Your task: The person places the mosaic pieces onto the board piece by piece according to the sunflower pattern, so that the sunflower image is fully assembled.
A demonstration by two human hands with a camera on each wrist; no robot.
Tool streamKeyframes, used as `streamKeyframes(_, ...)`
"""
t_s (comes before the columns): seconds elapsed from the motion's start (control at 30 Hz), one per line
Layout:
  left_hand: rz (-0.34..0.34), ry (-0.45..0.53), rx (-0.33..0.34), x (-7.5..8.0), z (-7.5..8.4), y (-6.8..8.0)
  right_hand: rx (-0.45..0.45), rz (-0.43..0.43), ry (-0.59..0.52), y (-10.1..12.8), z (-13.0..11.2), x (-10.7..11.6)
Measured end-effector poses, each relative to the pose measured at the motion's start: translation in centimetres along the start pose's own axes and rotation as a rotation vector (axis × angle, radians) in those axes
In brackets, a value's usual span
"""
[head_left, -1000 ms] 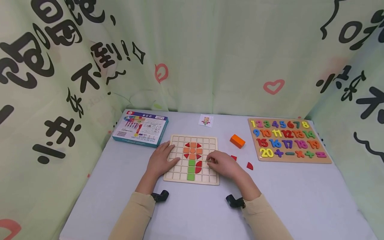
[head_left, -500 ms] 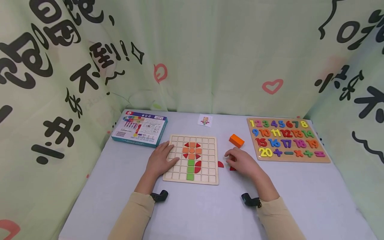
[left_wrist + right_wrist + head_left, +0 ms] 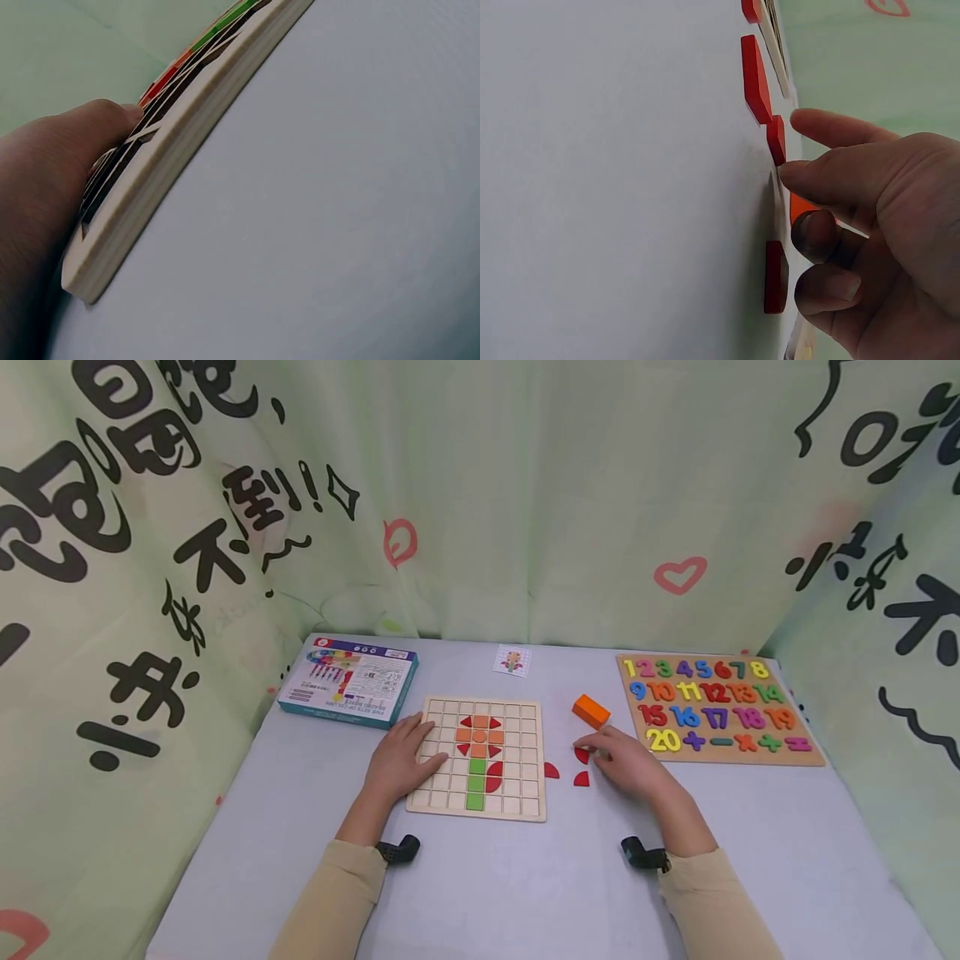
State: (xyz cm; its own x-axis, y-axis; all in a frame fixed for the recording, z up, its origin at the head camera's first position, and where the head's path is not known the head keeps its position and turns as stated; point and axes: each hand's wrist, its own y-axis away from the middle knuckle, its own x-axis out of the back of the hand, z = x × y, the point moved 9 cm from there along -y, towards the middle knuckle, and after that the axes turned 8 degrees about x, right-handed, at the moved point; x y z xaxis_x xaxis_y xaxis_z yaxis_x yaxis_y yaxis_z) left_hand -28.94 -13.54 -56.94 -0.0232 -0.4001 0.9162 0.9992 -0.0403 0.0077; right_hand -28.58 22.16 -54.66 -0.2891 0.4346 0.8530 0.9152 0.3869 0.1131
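The square wooden grid board (image 3: 477, 758) is pinned flat under the left hand (image 3: 397, 762), fingers spread open, evidently to keep it from sliding. Just right of it, the right hand (image 3: 628, 762) touches a small red quarter-circle wooden piece (image 3: 581, 753) with extended fingertips (image 3: 793, 172), seemingly about to pinch; nothing is gripped.

The grid board (image 3: 477, 758) lies between the box (image 3: 348, 682) at left and the number board (image 3: 716, 710) at right.
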Motion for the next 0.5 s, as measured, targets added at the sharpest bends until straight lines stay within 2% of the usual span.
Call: streamKeyframes(0.5, -0.006, -0.016, -0.006, -0.47, -0.33, -0.31, -0.010, -0.014, 0.025, -0.64, 0.08, -0.43)
